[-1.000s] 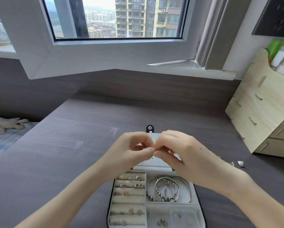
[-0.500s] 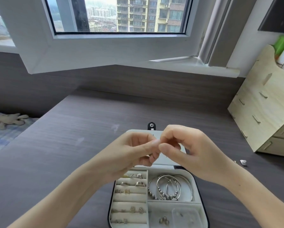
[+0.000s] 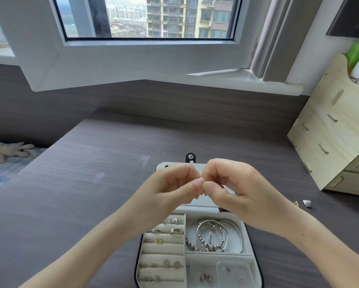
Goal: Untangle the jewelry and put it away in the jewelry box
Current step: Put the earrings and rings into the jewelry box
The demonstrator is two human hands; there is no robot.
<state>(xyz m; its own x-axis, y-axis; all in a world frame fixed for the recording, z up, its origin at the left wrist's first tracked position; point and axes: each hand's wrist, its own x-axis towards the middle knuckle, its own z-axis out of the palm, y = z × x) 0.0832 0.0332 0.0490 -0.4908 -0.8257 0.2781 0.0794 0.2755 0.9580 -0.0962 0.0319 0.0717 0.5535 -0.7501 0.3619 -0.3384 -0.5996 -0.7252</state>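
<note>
**Fingers curl tighter above the box**

Since half a second ago, left hand [image 3: 170,190] and right hand [image 3: 236,190] have curled tighter. They pinch tip-to-tip over the open jewelry box [image 3: 247,240], apparently on a jewelry piece too fine to see. A hard tug could snap it. Bangles [image 3: 214,235] fill one compartment and rings [image 3: 164,242] sit in the rolls.

pinched jewelry hidden between fingertips [image 3: 198,182]

I see a gray desk [image 3: 87,167] under a big window [image 3: 133,57], with daylight and tall buildings [image 3: 182,17] outside. Wood drawers [image 3: 328,138] stand at the right. A soft toy [image 3: 10,151] lies on a bed [image 3: 0,175], left.
</note>
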